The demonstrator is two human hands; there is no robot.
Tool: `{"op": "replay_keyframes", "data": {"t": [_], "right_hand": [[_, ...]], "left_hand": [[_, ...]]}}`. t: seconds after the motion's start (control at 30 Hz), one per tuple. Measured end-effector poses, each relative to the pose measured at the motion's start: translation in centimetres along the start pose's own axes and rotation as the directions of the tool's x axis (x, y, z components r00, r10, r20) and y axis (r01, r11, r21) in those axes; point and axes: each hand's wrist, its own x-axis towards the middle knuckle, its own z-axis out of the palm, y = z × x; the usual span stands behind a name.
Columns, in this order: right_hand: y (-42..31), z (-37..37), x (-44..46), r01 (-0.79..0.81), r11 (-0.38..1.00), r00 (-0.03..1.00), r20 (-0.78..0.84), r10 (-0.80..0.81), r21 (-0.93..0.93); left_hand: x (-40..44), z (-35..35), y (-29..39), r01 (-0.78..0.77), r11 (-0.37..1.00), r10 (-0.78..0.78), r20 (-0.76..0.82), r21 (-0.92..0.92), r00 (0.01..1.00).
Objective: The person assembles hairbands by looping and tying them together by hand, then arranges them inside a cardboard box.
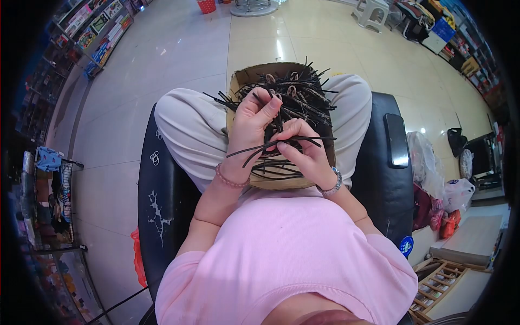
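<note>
Over a cardboard box (271, 183) on my lap, both hands work on black cords (254, 147). My left hand (254, 114) is closed, thumb and fingers pinching a black cord near the box's middle. Just below and to the right, my right hand (303, 146) pinches cords that cross and stick out to both sides. Inside the box lies a heap of braided cord pieces (309, 100), several with round brown ornaments (270, 78). More loose black cords (276, 169) lie at the near end of the box. The exact crossing of the cords is partly hidden by my fingers.
I sit in a black armchair with worn armrests. A phone (397, 140) lies on the right armrest, and pale loops (155, 157) lie on the left one. Plastic bags (457, 194) stand on the floor at right. Shelves (100, 32) and a white stool (371, 13) are farther off.
</note>
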Motion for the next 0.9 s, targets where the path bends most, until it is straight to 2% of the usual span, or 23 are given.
{"op": "replay_keyframes", "data": {"t": [0.2, 0.37, 0.43, 0.5, 0.53, 0.67, 0.7, 0.83, 0.9], "right_hand": [[-0.3, 0.1, -0.2, 0.035, 0.998, 0.999, 0.015, -0.034, -0.061], [-1.1, -0.4, -0.3, -0.008, 0.984, 0.997, 0.079, 0.022, -0.178], [-2.1, -0.4, 0.3, -0.154, 0.987, 0.988, -0.002, 0.154, 0.043], [-2.6, -0.3, 0.7, -0.274, 0.922, 0.954, -0.046, 0.297, 0.272], [-2.6, -0.2, 0.7, -0.274, 0.922, 0.954, -0.044, 0.297, 0.274], [-2.0, -0.3, 0.3, -0.276, 0.931, 0.957, -0.025, 0.290, 0.240], [-1.9, -0.3, 0.3, -0.277, 0.931, 0.956, -0.023, 0.291, 0.239], [-1.3, -0.3, 0.2, -0.126, 0.992, 0.991, 0.031, 0.127, -0.032], [-1.0, -0.3, 0.2, -0.081, 0.992, 0.995, 0.045, 0.085, -0.094]], "left_hand": [[-0.1, 0.2, 0.1, -0.046, 0.999, 0.046, -0.024, -0.006, 0.999], [0.4, -0.5, 0.3, -0.012, 0.982, 0.001, 0.057, 0.188, 0.998], [0.5, 0.1, 1.3, 0.135, 0.984, -0.143, 0.062, 0.119, 0.988], [0.5, 0.8, 2.3, 0.279, 0.959, -0.283, 0.072, 0.053, 0.956], [0.4, 1.0, 2.5, 0.279, 0.959, -0.282, 0.070, 0.054, 0.957], [-0.1, 2.0, 2.4, 0.268, 0.962, -0.274, -0.132, -0.061, 0.953], [-0.1, 1.8, 2.2, 0.267, 0.962, -0.273, -0.133, -0.062, 0.953], [0.9, -0.8, 1.1, 0.311, 0.905, -0.269, 0.177, -0.289, 0.947], [1.1, -0.9, 1.2, 0.304, 0.915, -0.265, 0.171, -0.266, 0.949]]}}
